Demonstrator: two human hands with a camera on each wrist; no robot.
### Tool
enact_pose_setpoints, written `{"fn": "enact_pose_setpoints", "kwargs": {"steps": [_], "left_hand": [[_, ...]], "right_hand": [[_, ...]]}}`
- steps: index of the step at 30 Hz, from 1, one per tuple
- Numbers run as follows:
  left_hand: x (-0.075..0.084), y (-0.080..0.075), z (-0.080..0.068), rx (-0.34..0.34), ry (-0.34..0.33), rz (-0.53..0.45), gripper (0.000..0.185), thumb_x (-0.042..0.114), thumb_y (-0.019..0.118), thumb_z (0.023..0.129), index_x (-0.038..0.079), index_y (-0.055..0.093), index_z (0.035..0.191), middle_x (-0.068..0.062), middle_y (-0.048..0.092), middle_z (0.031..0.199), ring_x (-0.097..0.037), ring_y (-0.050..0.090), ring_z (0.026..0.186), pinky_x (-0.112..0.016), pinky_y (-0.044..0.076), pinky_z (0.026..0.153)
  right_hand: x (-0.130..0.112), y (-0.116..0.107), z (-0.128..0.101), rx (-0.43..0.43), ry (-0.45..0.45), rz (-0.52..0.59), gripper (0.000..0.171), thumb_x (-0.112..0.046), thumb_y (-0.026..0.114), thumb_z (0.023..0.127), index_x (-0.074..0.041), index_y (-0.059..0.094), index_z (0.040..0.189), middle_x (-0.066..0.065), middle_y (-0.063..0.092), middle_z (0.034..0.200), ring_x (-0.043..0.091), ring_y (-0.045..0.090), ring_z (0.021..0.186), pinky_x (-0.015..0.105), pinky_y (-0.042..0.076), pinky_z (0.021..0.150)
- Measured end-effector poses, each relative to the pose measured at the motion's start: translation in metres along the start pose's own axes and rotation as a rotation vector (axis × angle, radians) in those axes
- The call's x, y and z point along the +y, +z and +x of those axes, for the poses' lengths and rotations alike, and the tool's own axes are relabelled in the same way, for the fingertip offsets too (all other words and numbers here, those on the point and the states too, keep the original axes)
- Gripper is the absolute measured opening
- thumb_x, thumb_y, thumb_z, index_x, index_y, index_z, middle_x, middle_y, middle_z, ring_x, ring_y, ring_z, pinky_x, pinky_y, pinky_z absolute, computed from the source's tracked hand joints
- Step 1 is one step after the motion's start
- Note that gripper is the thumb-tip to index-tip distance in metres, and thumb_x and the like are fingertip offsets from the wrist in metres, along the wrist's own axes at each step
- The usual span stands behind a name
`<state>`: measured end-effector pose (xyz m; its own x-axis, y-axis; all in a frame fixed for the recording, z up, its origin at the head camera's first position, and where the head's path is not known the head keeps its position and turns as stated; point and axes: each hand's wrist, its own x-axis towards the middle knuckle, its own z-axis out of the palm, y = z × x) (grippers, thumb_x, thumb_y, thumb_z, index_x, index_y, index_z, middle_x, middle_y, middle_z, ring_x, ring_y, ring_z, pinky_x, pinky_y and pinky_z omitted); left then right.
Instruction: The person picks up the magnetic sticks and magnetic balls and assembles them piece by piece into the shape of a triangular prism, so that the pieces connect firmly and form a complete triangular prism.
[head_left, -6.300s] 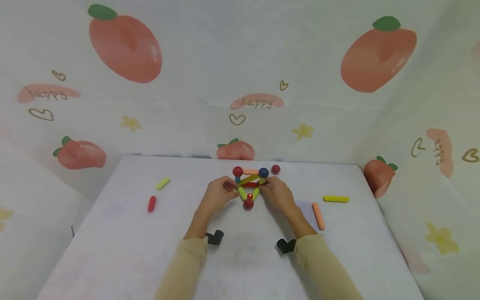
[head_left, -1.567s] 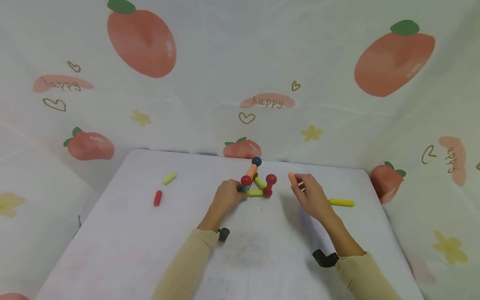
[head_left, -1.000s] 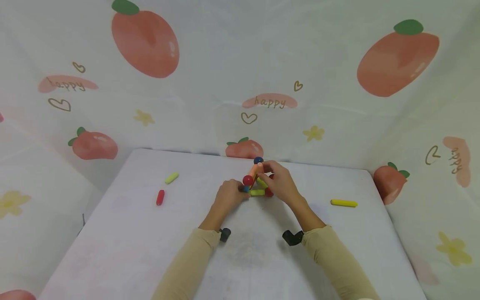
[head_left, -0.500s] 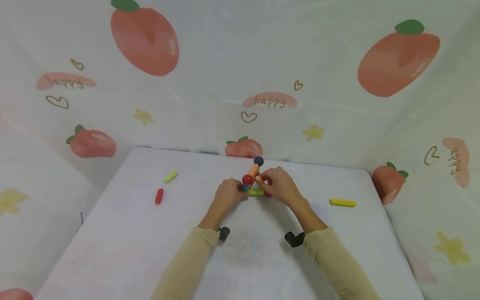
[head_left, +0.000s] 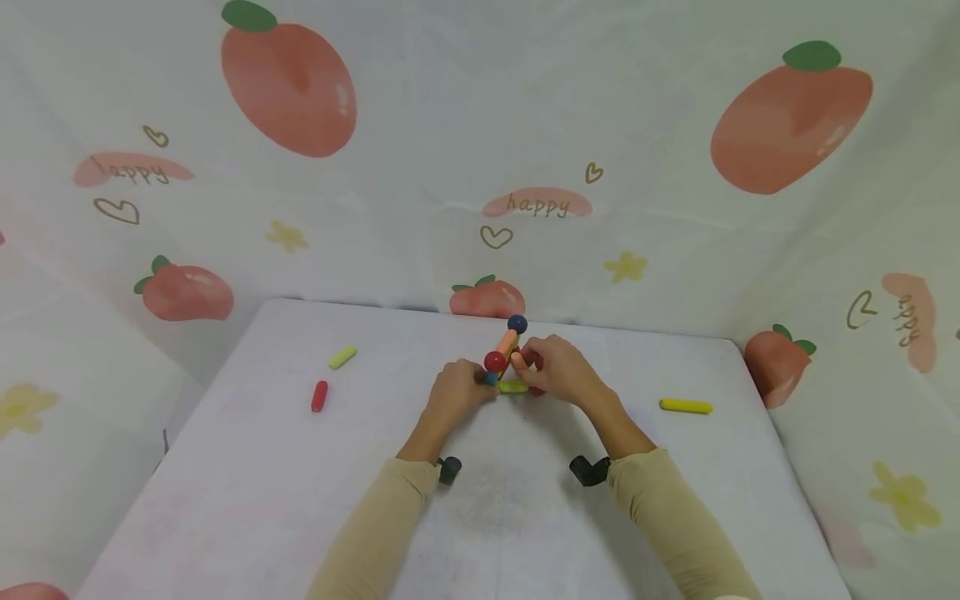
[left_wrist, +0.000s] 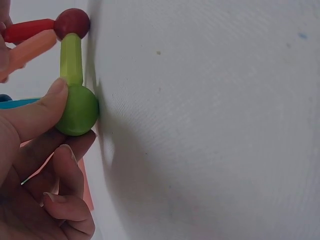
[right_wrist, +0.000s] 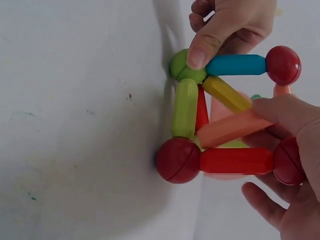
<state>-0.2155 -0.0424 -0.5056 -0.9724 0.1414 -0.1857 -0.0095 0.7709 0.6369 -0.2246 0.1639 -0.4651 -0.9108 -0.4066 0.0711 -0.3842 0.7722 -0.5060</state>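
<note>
Toward the table's (head_left: 225, 467) left edge lay a short red rod (head_left: 319, 396) and a lime rod (head_left: 342, 357). Near the far edge, the left hand (head_left: 452, 392) pinched the frame's green ball (left_wrist: 77, 111), seemingly steadying the rod-and-ball frame (right_wrist: 225, 115), while the right hand (head_left: 558, 375) pinched an orange rod (right_wrist: 235, 127) slanting into it. A yellow rod (head_left: 686, 406) waited near the right edge.

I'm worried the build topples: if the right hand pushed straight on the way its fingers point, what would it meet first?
Probably the orange stick the right hand already pinches, then the green ball corner under the left hand's thumb. Depth is unclear.
</note>
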Motion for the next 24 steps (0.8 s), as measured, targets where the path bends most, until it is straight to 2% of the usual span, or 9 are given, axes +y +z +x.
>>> {"fn": "enact_pose_setpoints", "kwargs": {"steps": [7, 11, 13, 17, 20, 24], "left_hand": [[0.0, 0.0, 0.0, -0.004, -0.004, -0.002, 0.039, 0.029, 0.084, 0.085, 0.005, 0.076, 0.114, -0.008, 0.078, 0.102, -0.022, 0.069, 0.091, -0.044, 0.057, 0.095], [-0.001, 0.0, 0.0, 0.009, 0.01, 0.006, 0.037, 0.029, 0.084, 0.085, 0.005, 0.077, 0.112, -0.008, 0.079, 0.101, -0.021, 0.07, 0.09, -0.044, 0.058, 0.092], [-0.001, 0.0, 0.0, 0.013, 0.013, 0.01, 0.036, 0.029, 0.084, 0.085, 0.005, 0.077, 0.111, -0.008, 0.078, 0.098, -0.021, 0.069, 0.087, -0.043, 0.058, 0.089], [0.0, 0.0, 0.0, 0.017, 0.006, 0.013, 0.036, 0.03, 0.084, 0.084, 0.004, 0.077, 0.108, -0.007, 0.078, 0.093, -0.019, 0.067, 0.08, -0.041, 0.058, 0.084], [0.0, 0.0, 0.0, 0.017, 0.008, 0.013, 0.035, 0.03, 0.084, 0.084, 0.004, 0.077, 0.107, -0.006, 0.077, 0.091, -0.018, 0.065, 0.078, -0.04, 0.058, 0.082], [-0.001, 0.001, 0.0, 0.026, 0.018, 0.015, 0.034, 0.029, 0.085, 0.083, 0.005, 0.077, 0.106, -0.005, 0.077, 0.09, -0.018, 0.065, 0.077, -0.039, 0.057, 0.079]], "right_hand": [[0.0, 0.001, 0.003, -0.032, -0.029, -0.026, 0.01, -0.028, 0.072, 0.094, -0.019, 0.071, 0.089, -0.011, 0.065, 0.061, 0.013, 0.054, 0.079, 0.029, 0.043, 0.068], [-0.001, 0.004, 0.005, -0.02, -0.061, -0.062, 0.012, -0.028, 0.071, 0.095, -0.02, 0.074, 0.087, -0.01, 0.061, 0.055, 0.014, 0.054, 0.078, 0.03, 0.043, 0.07], [-0.002, 0.005, 0.006, 0.009, -0.086, -0.097, 0.013, -0.029, 0.072, 0.095, -0.019, 0.075, 0.086, -0.009, 0.061, 0.058, 0.016, 0.055, 0.078, 0.031, 0.043, 0.071], [-0.002, 0.009, 0.005, 0.076, -0.149, -0.189, 0.015, -0.031, 0.075, 0.093, -0.018, 0.079, 0.087, -0.003, 0.068, 0.075, 0.021, 0.058, 0.082, 0.034, 0.046, 0.072], [-0.003, 0.011, 0.004, 0.1, -0.18, -0.233, 0.015, -0.032, 0.078, 0.09, -0.017, 0.08, 0.086, 0.002, 0.072, 0.085, 0.024, 0.061, 0.084, 0.036, 0.049, 0.074], [-0.004, 0.012, 0.003, 0.109, -0.2, -0.259, 0.015, -0.032, 0.079, 0.088, -0.017, 0.081, 0.088, 0.003, 0.072, 0.09, 0.023, 0.062, 0.085, 0.036, 0.05, 0.074]]}}
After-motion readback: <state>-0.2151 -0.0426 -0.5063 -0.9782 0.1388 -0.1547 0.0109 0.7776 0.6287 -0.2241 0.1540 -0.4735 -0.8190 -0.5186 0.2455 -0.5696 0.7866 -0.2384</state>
